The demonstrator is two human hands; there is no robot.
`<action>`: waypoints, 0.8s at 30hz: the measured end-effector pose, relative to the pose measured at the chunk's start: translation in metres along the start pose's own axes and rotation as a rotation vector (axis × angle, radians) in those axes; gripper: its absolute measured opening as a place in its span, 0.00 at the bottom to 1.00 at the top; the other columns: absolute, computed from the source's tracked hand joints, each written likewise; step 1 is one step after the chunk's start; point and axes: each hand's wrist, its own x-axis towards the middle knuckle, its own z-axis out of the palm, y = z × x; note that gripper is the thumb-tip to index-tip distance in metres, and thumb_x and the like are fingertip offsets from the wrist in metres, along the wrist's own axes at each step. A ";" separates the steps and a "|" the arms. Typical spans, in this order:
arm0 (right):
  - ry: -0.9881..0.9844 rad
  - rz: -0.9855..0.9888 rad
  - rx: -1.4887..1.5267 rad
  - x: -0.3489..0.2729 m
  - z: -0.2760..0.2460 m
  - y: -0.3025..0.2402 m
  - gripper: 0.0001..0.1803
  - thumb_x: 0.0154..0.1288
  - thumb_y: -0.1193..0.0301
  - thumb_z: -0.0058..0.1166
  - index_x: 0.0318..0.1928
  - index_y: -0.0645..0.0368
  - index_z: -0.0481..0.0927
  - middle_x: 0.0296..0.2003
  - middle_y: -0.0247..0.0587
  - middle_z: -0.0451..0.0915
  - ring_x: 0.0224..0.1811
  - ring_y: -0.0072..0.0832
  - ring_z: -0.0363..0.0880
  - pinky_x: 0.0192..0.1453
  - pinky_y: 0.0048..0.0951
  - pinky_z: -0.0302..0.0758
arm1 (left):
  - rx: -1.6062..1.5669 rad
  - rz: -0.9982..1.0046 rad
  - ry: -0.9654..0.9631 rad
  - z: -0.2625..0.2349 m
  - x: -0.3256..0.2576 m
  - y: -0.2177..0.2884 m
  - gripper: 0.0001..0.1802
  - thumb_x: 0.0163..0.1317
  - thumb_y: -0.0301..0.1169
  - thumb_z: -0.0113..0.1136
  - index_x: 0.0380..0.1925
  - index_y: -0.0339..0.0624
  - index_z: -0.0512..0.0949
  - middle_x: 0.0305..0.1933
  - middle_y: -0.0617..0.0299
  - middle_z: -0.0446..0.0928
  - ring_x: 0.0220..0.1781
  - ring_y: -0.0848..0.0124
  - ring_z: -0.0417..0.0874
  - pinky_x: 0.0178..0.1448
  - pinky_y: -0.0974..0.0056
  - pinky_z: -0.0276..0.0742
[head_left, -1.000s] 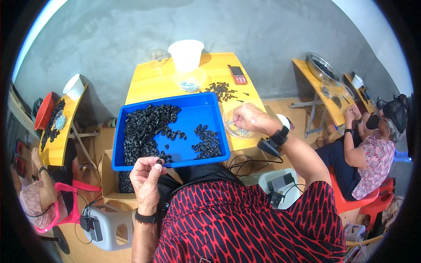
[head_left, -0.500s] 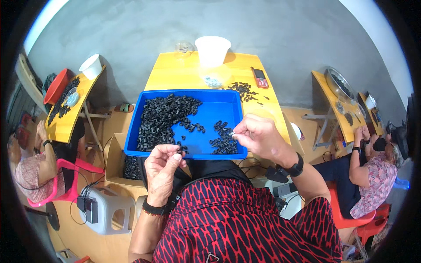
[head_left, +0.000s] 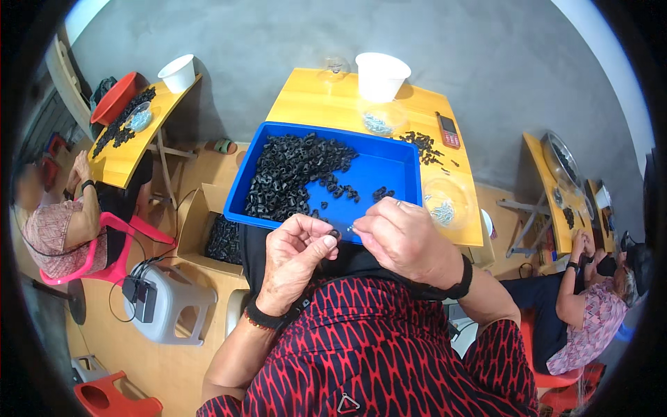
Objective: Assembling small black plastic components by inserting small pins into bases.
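My left hand (head_left: 299,254) is closed in a pinch on a small black plastic clip (head_left: 336,235) at the near edge of the blue tray (head_left: 385,167). Close beside it, my right hand (head_left: 406,243) pinches a tiny silvery piece (head_left: 349,228), like a small nail or screw; most of it is hidden by the fingers. A large pile of black clips (head_left: 288,170) fills the tray's left side. Several more lie at its right, partly behind my right hand. A clear dish with silvery pieces (head_left: 442,210) sits on the table just right of the tray.
The yellow table (head_left: 306,97) also bears a white bucket (head_left: 382,78), another clear dish (head_left: 379,124), scattered dark pieces (head_left: 422,148) and a phone (head_left: 449,132). A cardboard box (head_left: 193,240) and a grey stool (head_left: 170,306) stand left. People sit at tables on both sides.
My hands have drawn together, the silvery piece now near the black clip. The view has shifted, so the table and tray appear further right, and the dish right of the tray now shows.
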 end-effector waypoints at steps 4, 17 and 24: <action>0.004 -0.039 0.000 0.002 0.007 -0.001 0.09 0.53 0.77 0.63 0.36 0.59 0.80 0.29 0.37 0.72 0.32 0.33 0.78 0.34 0.33 0.75 | 0.020 -0.002 -0.016 0.001 -0.001 0.001 0.08 0.63 0.20 0.66 0.41 0.34 0.78 0.36 0.57 0.83 0.32 0.73 0.83 0.40 0.68 0.83; -0.109 -0.150 -0.059 0.008 0.011 -0.003 0.09 0.51 0.77 0.62 0.35 0.61 0.80 0.30 0.38 0.74 0.32 0.34 0.78 0.34 0.32 0.74 | 0.072 -0.010 0.019 0.001 -0.002 0.001 0.06 0.63 0.20 0.66 0.39 0.33 0.79 0.33 0.61 0.82 0.31 0.78 0.82 0.39 0.73 0.81; -0.003 0.211 0.395 0.002 0.021 -0.007 0.08 0.56 0.82 0.60 0.37 0.61 0.81 0.32 0.43 0.79 0.33 0.36 0.82 0.34 0.33 0.78 | 0.012 -0.017 0.003 -0.003 0.001 0.000 0.07 0.64 0.20 0.64 0.40 0.34 0.78 0.35 0.57 0.83 0.32 0.73 0.84 0.39 0.70 0.83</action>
